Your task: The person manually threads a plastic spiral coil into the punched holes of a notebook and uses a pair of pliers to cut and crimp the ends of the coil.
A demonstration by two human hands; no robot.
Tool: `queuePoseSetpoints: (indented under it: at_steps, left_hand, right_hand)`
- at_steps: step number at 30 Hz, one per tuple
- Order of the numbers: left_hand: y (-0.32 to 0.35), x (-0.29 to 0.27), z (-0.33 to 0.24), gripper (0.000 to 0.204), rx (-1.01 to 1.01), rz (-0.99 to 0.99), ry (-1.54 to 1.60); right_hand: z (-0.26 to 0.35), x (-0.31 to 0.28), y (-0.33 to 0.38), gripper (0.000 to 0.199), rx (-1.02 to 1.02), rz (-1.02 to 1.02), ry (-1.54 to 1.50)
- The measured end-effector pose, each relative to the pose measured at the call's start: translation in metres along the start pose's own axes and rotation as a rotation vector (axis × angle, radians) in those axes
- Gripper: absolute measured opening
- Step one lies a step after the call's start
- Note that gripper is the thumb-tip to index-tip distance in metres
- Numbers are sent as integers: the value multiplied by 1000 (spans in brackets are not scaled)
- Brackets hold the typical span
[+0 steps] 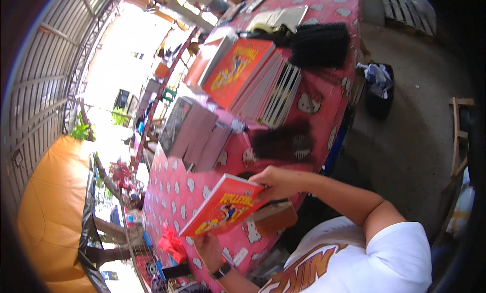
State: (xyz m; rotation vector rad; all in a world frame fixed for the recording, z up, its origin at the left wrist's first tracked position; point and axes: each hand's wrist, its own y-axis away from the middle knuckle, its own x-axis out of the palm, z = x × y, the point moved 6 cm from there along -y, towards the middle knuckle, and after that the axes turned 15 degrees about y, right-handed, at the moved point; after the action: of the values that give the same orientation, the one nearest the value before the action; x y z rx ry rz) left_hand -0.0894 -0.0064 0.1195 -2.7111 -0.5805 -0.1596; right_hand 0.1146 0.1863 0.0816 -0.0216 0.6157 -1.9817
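Between my two hands is a thin red book (pixel 225 204) with yellow lettering and a cartoon figure on its cover, held tilted above the table. My right hand (pixel 276 181) grips its upper corner, thumb on the edge. At the lower edge, my left hand (pixel 206 247), with a dark band on the wrist, is closed on the book; its fingers are partly hidden. A brown block-like thing (pixel 276 217) lies beside the book. Beyond are a stack of matching red books (pixel 240 70) and a stack of grey-covered books (pixel 190 128), fanned slightly.
A pink cartoon-print cloth covers the table (pixel 177 191). Two black bristly bundles, one blurred (pixel 283 141) and one farther off (pixel 320 45), lie on it. Red cloth (pixel 172 245) lies near the left edge. On the floor at right are a black bin with paper (pixel 379 85) and a wooden frame (pixel 458 136).
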Motion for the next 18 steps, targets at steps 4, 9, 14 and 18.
queuePoseSetpoints:
  at_steps: [4,9,14,18]
  left_hand:
    - [-1,-21,27,45,-30,-63,86]
    - [-13,4,25,41,-70,68,239]
    - [-27,-19,23,24,-18,-32,105]
    - [-37,-23,13,15,-209,192,118]
  right_hand:
    - [1,-11,13,23,26,-45,190]
    - [12,-23,27,27,58,1,384]
    - [9,-26,53,25,11,2,449]
    - [9,-51,107,26,86,-5,334]
